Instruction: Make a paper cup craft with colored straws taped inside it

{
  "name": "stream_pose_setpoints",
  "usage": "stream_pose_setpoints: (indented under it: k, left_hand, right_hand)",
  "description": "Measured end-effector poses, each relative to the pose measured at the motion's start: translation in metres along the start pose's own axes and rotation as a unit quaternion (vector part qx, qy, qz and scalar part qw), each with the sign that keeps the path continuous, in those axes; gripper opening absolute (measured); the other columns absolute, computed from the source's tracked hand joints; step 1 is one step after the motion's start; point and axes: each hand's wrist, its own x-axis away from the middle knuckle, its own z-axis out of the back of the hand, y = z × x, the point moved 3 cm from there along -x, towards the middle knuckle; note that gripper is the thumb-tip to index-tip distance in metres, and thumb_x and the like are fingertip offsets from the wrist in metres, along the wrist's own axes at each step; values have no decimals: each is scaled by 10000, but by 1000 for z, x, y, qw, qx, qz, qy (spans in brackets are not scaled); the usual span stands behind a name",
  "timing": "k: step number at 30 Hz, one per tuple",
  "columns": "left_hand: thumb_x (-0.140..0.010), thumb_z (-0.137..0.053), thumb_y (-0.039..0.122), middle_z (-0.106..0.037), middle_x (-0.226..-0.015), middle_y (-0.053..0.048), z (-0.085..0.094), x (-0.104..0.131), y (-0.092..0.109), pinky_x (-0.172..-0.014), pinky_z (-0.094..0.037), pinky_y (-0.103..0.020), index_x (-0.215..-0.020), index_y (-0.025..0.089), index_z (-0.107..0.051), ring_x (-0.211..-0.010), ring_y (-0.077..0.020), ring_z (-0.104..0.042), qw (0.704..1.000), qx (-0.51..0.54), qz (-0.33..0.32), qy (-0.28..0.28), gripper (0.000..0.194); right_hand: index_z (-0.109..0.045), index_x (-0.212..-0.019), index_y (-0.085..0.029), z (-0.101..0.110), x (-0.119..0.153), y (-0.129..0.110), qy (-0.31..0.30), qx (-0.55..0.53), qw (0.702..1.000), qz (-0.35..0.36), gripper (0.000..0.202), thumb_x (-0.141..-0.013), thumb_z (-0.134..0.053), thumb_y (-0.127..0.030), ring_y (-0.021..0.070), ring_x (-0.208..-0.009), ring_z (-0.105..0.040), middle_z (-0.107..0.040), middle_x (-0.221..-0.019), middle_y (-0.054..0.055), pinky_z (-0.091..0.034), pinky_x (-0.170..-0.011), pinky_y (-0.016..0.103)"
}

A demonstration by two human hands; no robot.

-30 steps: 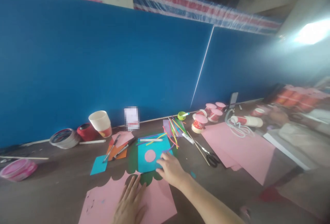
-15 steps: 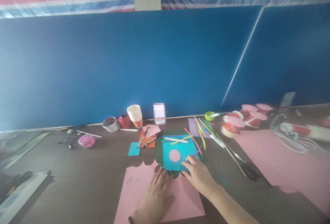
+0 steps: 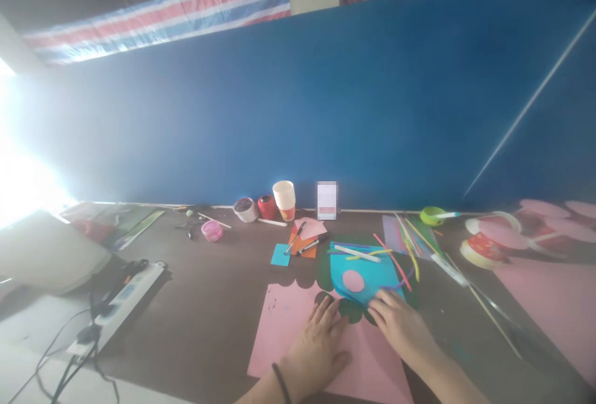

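Observation:
A pink paper sheet [image 3: 284, 342] with a scalloped far edge lies in front of me. My left hand [image 3: 321, 342] rests on it, fingers stretched out near that edge. Beyond it is a bright blue paper sheet [image 3: 372, 273], its near edge slightly raised, over dark green paper [image 3: 350, 311]. My right hand [image 3: 398, 323] has its fingers and thumb closed at the blue sheet's near right edge; the exact grip is partly hidden. On the blue sheet lie a pink paper circle [image 3: 353, 281], a white stick-like pen [image 3: 357, 254] and coloured strips.
Two pens lie on orange paper [image 3: 307, 252] beside a small blue square [image 3: 280, 255]. Paper cups [image 3: 284, 196] and a red pot [image 3: 267, 206] stand by the blue wall. Scissors and a thin stick [image 3: 498, 323] lie right. A power strip [image 3: 125, 305] with cables is left.
The view has swung left, showing more of the power strip. My right hand has shifted to the blue sheet's right side, and the sheet's near edge now lies slanted and raised.

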Motion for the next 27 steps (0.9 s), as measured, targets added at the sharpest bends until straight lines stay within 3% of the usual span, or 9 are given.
stream_pose_setpoints:
  k: [4, 8, 14, 19, 27]
  left_hand:
    - [-812, -492, 489, -201, -1499, -63, 2, 1, 2, -1097, -201, -506, -1361, 271, -322, -1367, -305, -138, 1000, 17, -3, 1, 615]
    - [-790, -538, 456, -201, -1497, -77, 3, 2, 4, -1100, -202, -492, -1366, 260, -312, -1365, -302, -149, 1000, 20, 9, 4, 649]
    - [-798, -488, 533, -195, -1496, -95, 0, 4, 3, -1103, -182, -497, -1377, 238, -289, -1367, -305, -136, 999, 37, 22, 7, 680]
    - [-789, -461, 590, -182, -1495, -119, 9, 10, 3, -1095, -183, -510, -1386, 221, -277, -1367, -319, -118, 999, 31, 31, 10, 726]
    - [-783, -434, 631, -107, -1504, -160, 1, 29, -6, -1053, -219, -558, -1406, 219, -221, -1367, -350, -83, 999, 28, 28, -28, 778]
  right_hand:
    - [-593, -810, -240, -1, 1, 0, -7, -6, 1000, 3, 215, -909, -405, -213, 189, -824, -557, -560, -822, 19, -424, -688, 292]
    - [-592, -815, -237, -2, 1, 1, -3, 0, 1000, 0, 221, -912, -393, -234, 181, -814, -571, -574, -820, 18, -421, -675, 280]
    - [-573, -814, -224, -5, 3, 16, 71, 29, 997, -16, 213, -899, -389, -289, 173, -762, -604, -619, -830, 33, -423, -638, 263]
    - [-585, -843, -234, -12, 5, 32, 105, 52, 993, 1, 217, -883, -399, -339, 180, -757, -633, -649, -832, 31, -451, -637, 262]
    - [-623, -835, -258, -32, 8, 40, 87, 55, 995, 17, 250, -848, -432, -419, 193, -755, -647, -652, -856, 26, -485, -565, 262]
